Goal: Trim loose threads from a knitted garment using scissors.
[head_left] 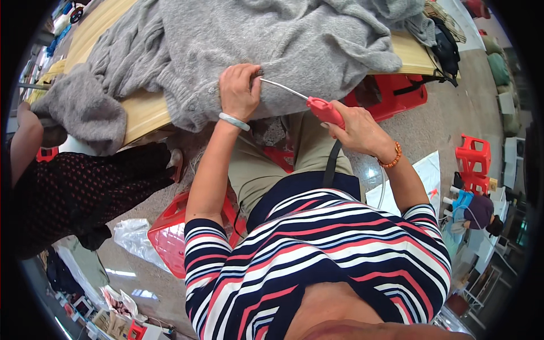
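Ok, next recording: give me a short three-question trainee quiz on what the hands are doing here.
1. True or false: the left hand rests flat on the wooden table, clear of any cloth.
2. Which does the right hand hold? A) scissors B) a red-handled tool with a thin metal nozzle C) a tape measure
3. Fill in: the nozzle tip points at the edge of the grey ____ pinched in the left hand.

Key
1. False: its grip bunches the edge of the grey knitted garment.
2. B
3. knitted garment
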Tool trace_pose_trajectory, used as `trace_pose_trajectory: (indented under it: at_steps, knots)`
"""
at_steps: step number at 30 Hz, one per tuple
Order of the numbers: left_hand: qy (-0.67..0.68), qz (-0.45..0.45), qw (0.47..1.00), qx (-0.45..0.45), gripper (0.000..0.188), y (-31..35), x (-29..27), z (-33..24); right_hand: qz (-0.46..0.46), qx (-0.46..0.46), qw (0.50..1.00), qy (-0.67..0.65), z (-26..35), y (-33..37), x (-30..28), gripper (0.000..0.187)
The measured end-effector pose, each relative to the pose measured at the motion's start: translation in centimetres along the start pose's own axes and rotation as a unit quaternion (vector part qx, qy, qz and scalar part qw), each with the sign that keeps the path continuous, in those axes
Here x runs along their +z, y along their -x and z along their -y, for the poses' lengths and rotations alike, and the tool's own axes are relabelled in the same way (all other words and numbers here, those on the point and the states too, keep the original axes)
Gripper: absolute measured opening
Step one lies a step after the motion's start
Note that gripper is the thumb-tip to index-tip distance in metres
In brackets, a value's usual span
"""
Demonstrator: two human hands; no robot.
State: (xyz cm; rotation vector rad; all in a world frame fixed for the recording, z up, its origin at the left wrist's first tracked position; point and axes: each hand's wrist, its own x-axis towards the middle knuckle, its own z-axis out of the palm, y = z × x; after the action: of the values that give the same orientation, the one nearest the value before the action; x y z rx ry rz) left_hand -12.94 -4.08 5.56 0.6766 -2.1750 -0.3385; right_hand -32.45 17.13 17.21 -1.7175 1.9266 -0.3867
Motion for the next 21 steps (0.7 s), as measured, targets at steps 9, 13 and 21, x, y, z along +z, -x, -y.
trace_pose_trajectory:
  at_steps: [9,13,21]
  knots:
    - [0.131,0.037,0.986,-0.100,0.042,1.2,-2.6,0.3,0.027,-0.055,0.997,-0.040,-0.1,-0.3,-0.2,0.029]
    - [-0.192,0.113,0.974,-0.046,0.088,0.7,-4.5,-2.1,0.001,-0.086,0.993,-0.086,-2.3,-1.6,0.1,0.031]
    - [-0.108,0.340,0.908,-0.218,0.054,-2.2,-11.7,2.3,-0.019,-0.051,0.948,-0.315,-6.4,-6.2,-4.4,0.031]
